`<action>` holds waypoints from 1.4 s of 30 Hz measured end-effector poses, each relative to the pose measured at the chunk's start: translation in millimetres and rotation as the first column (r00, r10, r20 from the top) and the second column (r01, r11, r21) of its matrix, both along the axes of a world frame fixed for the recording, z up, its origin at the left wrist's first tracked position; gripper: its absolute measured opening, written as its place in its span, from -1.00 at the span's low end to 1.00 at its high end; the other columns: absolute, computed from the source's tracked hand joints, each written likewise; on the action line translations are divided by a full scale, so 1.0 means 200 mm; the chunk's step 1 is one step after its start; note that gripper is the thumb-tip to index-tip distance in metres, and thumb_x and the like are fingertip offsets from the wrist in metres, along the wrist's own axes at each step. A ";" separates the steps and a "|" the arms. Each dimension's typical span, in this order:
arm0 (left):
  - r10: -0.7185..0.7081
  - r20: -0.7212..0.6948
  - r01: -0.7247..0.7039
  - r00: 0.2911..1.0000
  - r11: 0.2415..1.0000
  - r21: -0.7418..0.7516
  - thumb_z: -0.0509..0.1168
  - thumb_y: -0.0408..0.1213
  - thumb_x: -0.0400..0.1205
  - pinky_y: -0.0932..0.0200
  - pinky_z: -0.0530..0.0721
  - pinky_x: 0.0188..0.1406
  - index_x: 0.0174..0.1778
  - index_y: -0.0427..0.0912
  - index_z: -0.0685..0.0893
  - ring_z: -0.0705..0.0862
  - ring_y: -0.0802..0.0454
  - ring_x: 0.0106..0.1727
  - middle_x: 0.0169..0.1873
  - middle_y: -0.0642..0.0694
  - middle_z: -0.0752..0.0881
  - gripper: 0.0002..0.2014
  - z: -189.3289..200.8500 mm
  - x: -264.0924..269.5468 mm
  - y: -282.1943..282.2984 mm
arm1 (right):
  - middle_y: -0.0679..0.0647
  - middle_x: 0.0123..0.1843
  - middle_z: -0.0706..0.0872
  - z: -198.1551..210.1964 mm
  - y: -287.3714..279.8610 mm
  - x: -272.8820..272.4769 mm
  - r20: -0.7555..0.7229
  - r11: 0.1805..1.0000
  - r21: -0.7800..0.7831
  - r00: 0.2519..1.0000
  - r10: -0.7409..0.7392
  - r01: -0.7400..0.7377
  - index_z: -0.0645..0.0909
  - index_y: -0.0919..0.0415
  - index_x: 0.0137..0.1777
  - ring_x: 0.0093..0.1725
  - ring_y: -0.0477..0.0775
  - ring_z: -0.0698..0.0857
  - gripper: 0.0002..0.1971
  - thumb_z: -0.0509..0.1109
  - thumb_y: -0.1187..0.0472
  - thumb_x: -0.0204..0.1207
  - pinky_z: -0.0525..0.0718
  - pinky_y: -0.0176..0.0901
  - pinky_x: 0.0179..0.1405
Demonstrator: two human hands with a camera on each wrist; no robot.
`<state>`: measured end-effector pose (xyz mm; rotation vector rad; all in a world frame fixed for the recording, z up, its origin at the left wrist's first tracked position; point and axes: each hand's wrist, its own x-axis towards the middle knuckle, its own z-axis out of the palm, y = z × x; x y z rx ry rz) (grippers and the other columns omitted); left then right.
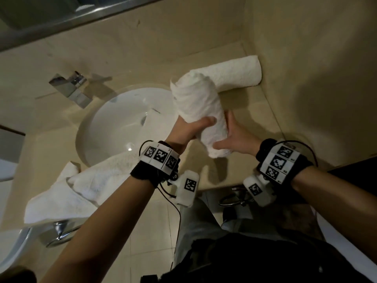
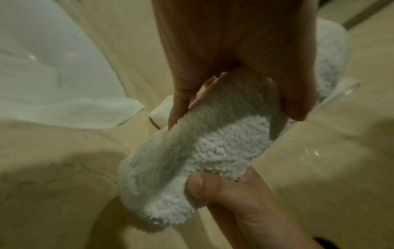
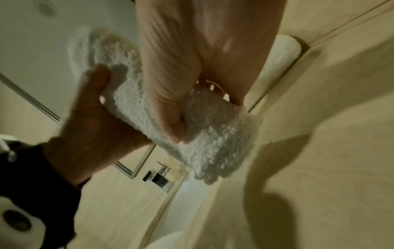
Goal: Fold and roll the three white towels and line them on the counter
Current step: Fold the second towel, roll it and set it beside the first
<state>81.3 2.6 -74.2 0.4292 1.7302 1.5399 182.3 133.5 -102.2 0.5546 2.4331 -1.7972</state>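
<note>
White terry, a rolled towel (image 1: 199, 107), is clamped between both hands just above the table (image 1: 255, 123). The left hand (image 1: 188, 130) wraps its middle and the right hand (image 1: 237, 137) grips its near end. It seems tilted. A second rolled towel (image 1: 238, 73) lies in the corner behind; the sink (image 1: 120, 119) is on the left, with a loose towel (image 1: 67, 190) at its near rim.
</note>
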 end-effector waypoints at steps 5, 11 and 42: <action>-0.190 -0.315 0.193 0.930 0.981 -0.024 0.63 -0.17 0.21 0.05 0.50 0.44 0.45 -0.36 0.39 0.52 -0.06 0.43 0.35 -0.18 0.56 -0.08 0.02 0.06 0.04 | 0.11 0.48 0.42 -0.14 0.01 0.05 -0.056 0.998 -0.050 0.998 -0.039 0.036 0.15 0.34 0.58 0.45 0.05 0.45 0.00 0.65 0.31 0.19 0.49 -0.45 0.17; -0.167 -0.407 0.243 0.898 0.959 0.143 0.53 -0.32 0.21 0.27 0.53 0.30 0.35 -0.22 0.33 0.56 0.16 0.25 0.19 -0.21 0.56 -0.21 0.07 0.09 0.04 | -0.01 0.45 0.35 0.00 0.01 0.08 -0.261 0.993 -0.113 0.964 -0.045 0.015 0.08 0.32 0.55 0.35 -0.37 0.43 -0.09 0.54 0.35 0.26 0.42 -0.52 0.34; 0.052 0.131 -0.019 0.990 0.970 -0.242 0.22 -0.13 0.64 0.24 0.55 -0.31 -0.19 -0.13 0.61 0.53 0.06 -0.32 -0.33 -0.05 0.58 -0.82 0.28 -0.02 -0.08 | 0.07 0.01 0.66 0.43 -0.17 -0.12 -0.359 0.645 0.728 0.931 0.068 0.234 0.58 0.15 0.12 0.02 0.14 0.60 -0.75 0.13 0.10 0.62 0.50 -0.07 -0.21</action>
